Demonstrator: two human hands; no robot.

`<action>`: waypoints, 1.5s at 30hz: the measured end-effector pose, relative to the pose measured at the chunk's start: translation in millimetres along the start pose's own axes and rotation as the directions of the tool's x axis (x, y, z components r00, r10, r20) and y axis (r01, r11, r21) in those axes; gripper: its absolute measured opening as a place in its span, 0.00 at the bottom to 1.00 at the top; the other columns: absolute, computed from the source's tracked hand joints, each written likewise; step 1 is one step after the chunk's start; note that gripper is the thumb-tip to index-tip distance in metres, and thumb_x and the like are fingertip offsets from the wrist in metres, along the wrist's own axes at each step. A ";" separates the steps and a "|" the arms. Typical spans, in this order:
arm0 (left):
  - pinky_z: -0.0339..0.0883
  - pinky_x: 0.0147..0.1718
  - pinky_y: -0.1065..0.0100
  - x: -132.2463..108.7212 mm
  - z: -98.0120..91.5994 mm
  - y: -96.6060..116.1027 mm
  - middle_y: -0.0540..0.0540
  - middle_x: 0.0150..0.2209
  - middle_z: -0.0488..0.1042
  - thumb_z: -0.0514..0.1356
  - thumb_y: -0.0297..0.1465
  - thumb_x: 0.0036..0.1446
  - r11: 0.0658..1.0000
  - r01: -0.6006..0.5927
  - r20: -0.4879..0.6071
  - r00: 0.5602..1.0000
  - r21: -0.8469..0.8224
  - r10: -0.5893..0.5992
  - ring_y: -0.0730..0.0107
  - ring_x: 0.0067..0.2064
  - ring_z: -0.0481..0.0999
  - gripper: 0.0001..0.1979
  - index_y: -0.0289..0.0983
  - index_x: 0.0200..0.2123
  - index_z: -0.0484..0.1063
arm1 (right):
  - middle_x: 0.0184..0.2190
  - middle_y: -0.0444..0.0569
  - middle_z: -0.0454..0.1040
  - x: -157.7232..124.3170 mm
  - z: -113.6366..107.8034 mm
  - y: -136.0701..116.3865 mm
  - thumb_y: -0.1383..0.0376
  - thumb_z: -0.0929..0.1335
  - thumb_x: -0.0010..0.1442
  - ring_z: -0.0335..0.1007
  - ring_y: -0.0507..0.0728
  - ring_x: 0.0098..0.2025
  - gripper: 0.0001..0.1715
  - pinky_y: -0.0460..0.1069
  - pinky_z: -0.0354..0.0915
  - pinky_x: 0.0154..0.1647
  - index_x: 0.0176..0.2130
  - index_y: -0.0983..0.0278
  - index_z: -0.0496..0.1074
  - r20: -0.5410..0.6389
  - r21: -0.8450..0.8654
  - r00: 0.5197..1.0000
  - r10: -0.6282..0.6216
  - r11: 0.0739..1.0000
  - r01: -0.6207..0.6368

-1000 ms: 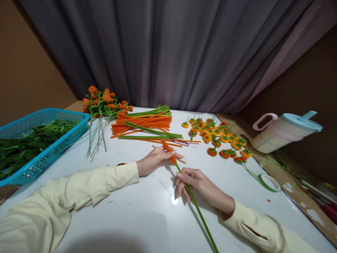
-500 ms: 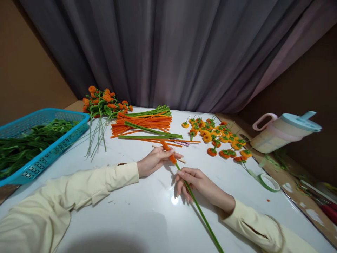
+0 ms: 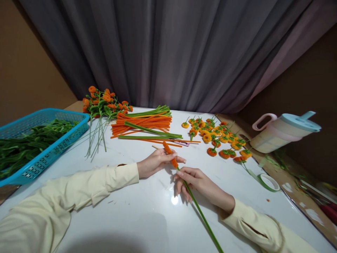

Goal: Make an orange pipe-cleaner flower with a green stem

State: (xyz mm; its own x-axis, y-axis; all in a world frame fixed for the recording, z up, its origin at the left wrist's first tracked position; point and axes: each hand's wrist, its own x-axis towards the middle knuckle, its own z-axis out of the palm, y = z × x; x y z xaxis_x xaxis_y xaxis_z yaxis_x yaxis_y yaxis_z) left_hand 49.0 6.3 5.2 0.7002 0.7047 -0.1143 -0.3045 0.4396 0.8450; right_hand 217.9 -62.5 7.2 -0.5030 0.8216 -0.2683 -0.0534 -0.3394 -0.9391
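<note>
Left hand — grip pinched around 1 orange coil; right hand — grip pinched on 1 green stem, near that coil.

Chenille tip is orange, its stem green. Sleeves cream; tabletop white w/ faint grey marbling. Basket is blue, leaves dk green. Curtain dk grey-purple. Tumbler lid lt blue, handle pink.

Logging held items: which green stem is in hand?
The long green stem meeting the orange coil, held by the right hand; other green stems lie on the table.
</note>
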 end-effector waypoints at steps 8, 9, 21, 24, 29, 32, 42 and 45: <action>0.58 0.49 0.63 1.8 -4.3 0.6 0.39 0.39 0.78 0.64 0.33 0.52 0.999 -0.022 -0.008 1.000 -0.032 0.022 0.64 0.46 0.74 0.10 0.34 0.35 0.69 | 0.22 0.51 0.75 -2.0 1.1 -2.9 0.54 0.64 0.59 0.65 0.48 0.15 0.20 0.41 0.60 0.13 0.31 0.69 0.66 0.016 -0.015 1.000 0.010 1.000 -0.010; 0.58 0.49 0.64 1.2 -3.9 0.4 0.40 0.39 0.78 0.64 0.33 0.52 1.000 -0.009 0.005 1.000 -0.028 0.009 0.65 0.45 0.74 0.10 0.34 0.35 0.68 | 0.22 0.51 0.75 -2.1 1.5 -2.7 0.54 0.64 0.59 0.64 0.48 0.15 0.19 0.41 0.60 0.13 0.31 0.69 0.66 0.017 -0.014 1.000 0.010 1.000 -0.010; 0.57 0.51 0.62 1.8 -3.3 1.4 0.38 0.39 0.77 0.63 0.35 0.52 1.000 -0.011 -0.025 1.000 -0.009 0.010 0.61 0.47 0.73 0.11 0.31 0.34 0.72 | 0.22 0.52 0.75 -1.4 -0.9 -3.7 0.52 0.64 0.59 0.66 0.49 0.15 0.21 0.42 0.62 0.14 0.30 0.69 0.67 0.041 -0.039 0.999 0.013 0.999 -0.011; 0.56 0.52 0.62 3.1 -5.0 3.0 0.37 0.39 0.78 0.64 0.35 0.51 1.000 -0.014 -0.046 0.999 -0.022 0.013 0.59 0.47 0.74 0.12 0.30 0.33 0.72 | 0.22 0.52 0.75 -2.4 -0.5 -4.8 0.52 0.64 0.60 0.65 0.49 0.15 0.21 0.42 0.61 0.14 0.30 0.69 0.67 0.047 -0.034 0.999 0.018 0.999 -0.016; 0.57 0.51 0.61 1.3 -4.5 1.7 0.38 0.39 0.78 0.65 0.33 0.50 1.000 0.015 0.018 1.000 -0.026 -0.014 0.60 0.47 0.74 0.12 0.34 0.35 0.68 | 0.22 0.52 0.75 -3.2 0.9 -3.9 0.53 0.64 0.60 0.64 0.48 0.15 0.21 0.42 0.60 0.14 0.30 0.69 0.67 0.054 -0.031 0.998 0.020 0.999 -0.018; 0.57 0.50 0.61 0.1 -3.8 0.1 0.38 0.41 0.77 0.65 0.33 0.50 0.998 0.053 0.048 0.997 0.025 -0.054 0.62 0.47 0.74 0.12 0.34 0.34 0.67 | 0.22 0.53 0.75 -2.7 0.4 -2.9 0.53 0.64 0.60 0.64 0.48 0.15 0.21 0.42 0.60 0.14 0.30 0.69 0.67 0.055 -0.035 0.998 0.013 0.999 -0.011; 0.57 0.52 0.62 7.3 -10.7 3.6 0.36 0.42 0.77 0.63 0.36 0.52 1.000 0.007 -0.032 0.999 0.009 -0.007 0.59 0.48 0.73 0.13 0.29 0.35 0.74 | 0.22 0.52 0.75 -3.2 -0.6 -6.4 0.52 0.65 0.58 0.66 0.49 0.15 0.22 0.43 0.61 0.15 0.30 0.70 0.68 0.055 -0.054 0.998 0.027 0.998 -0.024; 0.57 0.52 0.61 6.2 -9.8 4.3 0.36 0.41 0.77 0.64 0.35 0.51 1.000 0.015 0.026 1.000 -0.007 -0.015 0.58 0.48 0.73 0.12 0.31 0.34 0.73 | 0.22 0.52 0.75 -4.0 0.6 -6.2 0.53 0.65 0.59 0.65 0.49 0.15 0.21 0.43 0.60 0.15 0.30 0.70 0.68 0.062 -0.054 0.998 0.031 0.998 -0.028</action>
State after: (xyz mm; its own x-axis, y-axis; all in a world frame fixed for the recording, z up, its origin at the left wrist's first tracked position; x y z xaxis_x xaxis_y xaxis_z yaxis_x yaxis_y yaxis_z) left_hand 45.6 18.0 3.1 0.7210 0.6835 -0.1136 -0.2984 0.4543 0.8393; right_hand 219.7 -63.9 14.2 -0.5567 0.7807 -0.2838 0.0075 -0.3368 -0.9415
